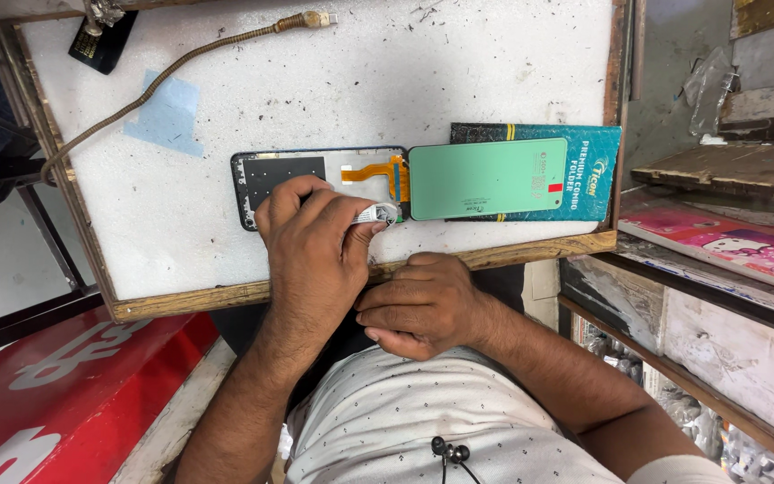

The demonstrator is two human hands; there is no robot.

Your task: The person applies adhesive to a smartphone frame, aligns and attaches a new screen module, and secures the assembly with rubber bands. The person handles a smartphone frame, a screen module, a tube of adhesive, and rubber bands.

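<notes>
Phone frame (315, 175) under left hand (315, 237)

White scratched worktop (333, 81) in wooden frame (512, 253), grey floor, cluttered wooden shelves (727, 170) alongside

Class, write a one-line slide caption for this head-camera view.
Left hand presses a small white tube to an opened phone frame beside its green-filmed screen; right hand rests at the wooden tray edge.

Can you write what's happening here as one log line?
left hand: pinching small white tube over open phone | right hand: fist at board edge, holds nothing visible | green screen: folded aside
</notes>
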